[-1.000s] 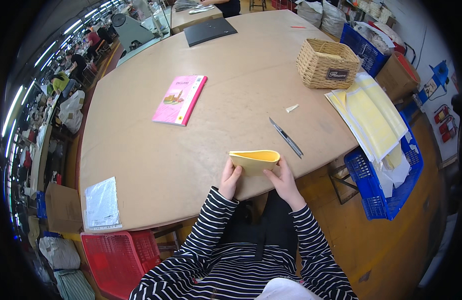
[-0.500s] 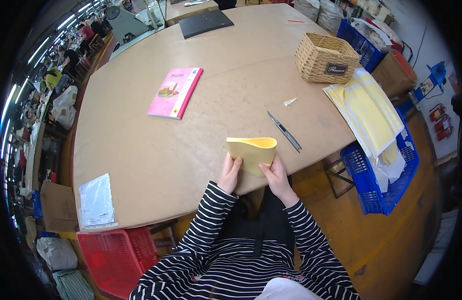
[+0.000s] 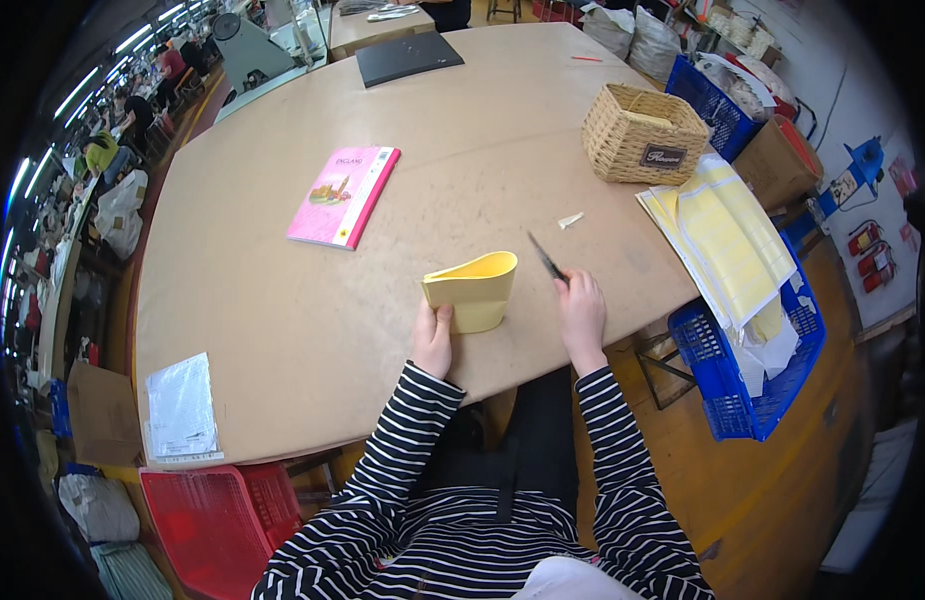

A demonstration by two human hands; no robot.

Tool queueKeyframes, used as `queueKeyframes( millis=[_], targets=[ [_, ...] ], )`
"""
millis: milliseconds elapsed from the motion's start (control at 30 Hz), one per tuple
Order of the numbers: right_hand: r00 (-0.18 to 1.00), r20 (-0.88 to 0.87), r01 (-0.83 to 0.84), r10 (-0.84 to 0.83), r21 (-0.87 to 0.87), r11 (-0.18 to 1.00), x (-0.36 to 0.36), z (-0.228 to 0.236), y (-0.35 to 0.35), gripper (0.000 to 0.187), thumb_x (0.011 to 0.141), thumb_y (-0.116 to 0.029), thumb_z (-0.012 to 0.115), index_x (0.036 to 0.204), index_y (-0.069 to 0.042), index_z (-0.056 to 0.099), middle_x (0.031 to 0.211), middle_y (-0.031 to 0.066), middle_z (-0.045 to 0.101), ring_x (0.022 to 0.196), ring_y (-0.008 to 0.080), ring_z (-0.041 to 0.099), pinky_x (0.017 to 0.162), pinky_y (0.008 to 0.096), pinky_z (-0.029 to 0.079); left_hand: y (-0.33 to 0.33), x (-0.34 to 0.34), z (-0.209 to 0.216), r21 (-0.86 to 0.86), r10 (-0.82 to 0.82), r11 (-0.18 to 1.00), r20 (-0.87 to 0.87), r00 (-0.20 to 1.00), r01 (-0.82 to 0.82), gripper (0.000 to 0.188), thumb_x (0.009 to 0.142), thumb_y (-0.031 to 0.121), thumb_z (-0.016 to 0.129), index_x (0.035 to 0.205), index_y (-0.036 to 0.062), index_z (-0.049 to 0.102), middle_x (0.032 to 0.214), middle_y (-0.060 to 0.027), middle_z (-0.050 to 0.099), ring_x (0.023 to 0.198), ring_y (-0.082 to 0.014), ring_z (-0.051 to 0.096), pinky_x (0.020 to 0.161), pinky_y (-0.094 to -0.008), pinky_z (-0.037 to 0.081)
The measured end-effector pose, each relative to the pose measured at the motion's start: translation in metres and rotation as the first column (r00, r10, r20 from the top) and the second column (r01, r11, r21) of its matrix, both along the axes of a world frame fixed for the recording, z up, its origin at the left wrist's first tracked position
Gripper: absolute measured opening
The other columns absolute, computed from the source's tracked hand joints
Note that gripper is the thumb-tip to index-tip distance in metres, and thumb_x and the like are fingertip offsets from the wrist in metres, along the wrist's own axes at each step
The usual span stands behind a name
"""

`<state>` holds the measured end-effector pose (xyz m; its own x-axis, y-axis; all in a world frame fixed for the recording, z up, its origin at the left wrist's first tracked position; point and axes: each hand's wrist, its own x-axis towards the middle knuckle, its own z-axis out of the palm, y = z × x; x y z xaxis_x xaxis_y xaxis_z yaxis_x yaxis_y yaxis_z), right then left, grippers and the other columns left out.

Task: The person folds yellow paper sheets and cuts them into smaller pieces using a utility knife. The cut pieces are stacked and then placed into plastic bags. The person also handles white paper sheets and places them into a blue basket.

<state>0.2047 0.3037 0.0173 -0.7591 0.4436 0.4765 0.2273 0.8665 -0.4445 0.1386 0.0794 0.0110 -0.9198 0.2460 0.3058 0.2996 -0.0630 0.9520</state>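
Observation:
A folded yellow sheet [image 3: 473,300] stands upright above the table's near edge, its rounded fold opening into a loop at the top right. My left hand [image 3: 432,342] grips its lower left side, thumb on the near face. To the right of it, my right hand [image 3: 583,312] is closed on a slim utility knife [image 3: 547,256]; the blade end points away and to the left, and the handle is mostly hidden under the fingers. Beyond the knife lies a small white scrap [image 3: 571,220].
A pink book [image 3: 343,197] and a black board [image 3: 410,60] lie farther back on the table [image 3: 233,300]. A wicker basket [image 3: 623,150] and yellow-white sheets [image 3: 723,240] occupy the right edge, above a blue crate [image 3: 718,395]. A silvery packet [image 3: 181,408] lies at left, near a red crate [image 3: 198,520].
My right hand has let go of the yellow sheet, moved right and taken hold of the utility knife on the table. My left hand has shifted slightly left with the sheet.

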Motion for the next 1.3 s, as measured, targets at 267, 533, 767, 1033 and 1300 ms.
queueKeyframes(
  millis=[267, 533, 767, 1033, 1300],
  targets=[
    [0.942, -0.313, -0.234, -0.119, -0.870, 0.433, 0.011, 0.002, 0.010, 0.029, 0.092, -0.025, 0.058, 0.100, 0.003, 0.060, 0.076, -0.0007, 0.053, 0.065, 0.0093, 0.047, 0.061, 0.0239, 0.039, -0.001, -0.003, -0.011, 0.092, -0.066, 0.994, 0.071, 0.995, 0.060, 0.035, 0.099, 0.018, 0.044, 0.126, -0.0031, 0.046, 0.120, -0.0102, 0.056, 0.114, -0.0186, 0.050, 0.100, -0.0304, 0.036],
    [0.951, -0.309, -0.222, 0.025, -0.624, 0.749, 0.022, 0.003, -0.005, 0.020, 0.089, -0.019, 0.059, 0.087, 0.001, 0.058, 0.070, -0.0018, 0.047, 0.066, 0.0068, 0.042, 0.060, 0.0228, 0.036, -0.002, -0.004, -0.011, 0.167, -0.138, 0.979, 0.144, 0.980, 0.113, 0.035, 0.098, 0.017, 0.047, 0.127, -0.0025, 0.046, 0.120, -0.0078, 0.055, 0.115, -0.0160, 0.048, 0.100, -0.0298, 0.036],
    [0.928, -0.373, -0.290, 0.002, -0.719, 0.631, 0.026, 0.003, -0.004, 0.015, 0.090, -0.014, 0.052, 0.086, 0.000, 0.055, 0.073, 0.0001, 0.046, 0.070, 0.0091, 0.043, 0.066, 0.0246, 0.038, -0.003, -0.004, -0.008, 0.241, -0.177, 0.961, 0.152, 0.972, 0.137, 0.040, 0.098, 0.017, 0.048, 0.132, -0.0025, 0.041, 0.124, -0.0083, 0.053, 0.117, -0.0161, 0.047, 0.101, -0.0297, 0.035],
    [0.925, -0.376, -0.355, 0.060, -0.794, 0.493, 0.028, 0.018, -0.023, 0.031, 0.087, -0.014, 0.059, 0.113, -0.001, 0.048, 0.094, -0.0001, 0.046, 0.070, 0.0043, 0.040, 0.067, 0.0190, 0.036, -0.001, 0.002, -0.007, 0.125, -0.125, 0.986, 0.104, 0.987, 0.112, 0.042, 0.099, 0.020, 0.046, 0.133, -0.0023, 0.038, 0.126, -0.0111, 0.052, 0.117, -0.0173, 0.047, 0.101, -0.0302, 0.035],
    [0.887, -0.387, -0.460, 0.252, -0.691, 0.558, 0.028, 0.046, -0.097, 0.075, 0.080, -0.016, 0.068, 0.141, 0.003, 0.029, 0.117, 0.0061, 0.051, 0.061, -0.0008, 0.039, 0.052, 0.0146, 0.034, 0.007, 0.019, 0.009, -0.095, 0.024, 0.994, -0.233, 0.972, -0.048, 0.035, 0.095, 0.012, 0.050, 0.128, 0.0037, 0.044, 0.131, -0.0213, 0.048, 0.100, -0.0249, 0.057, 0.091, -0.0336, 0.044]
  ],
)
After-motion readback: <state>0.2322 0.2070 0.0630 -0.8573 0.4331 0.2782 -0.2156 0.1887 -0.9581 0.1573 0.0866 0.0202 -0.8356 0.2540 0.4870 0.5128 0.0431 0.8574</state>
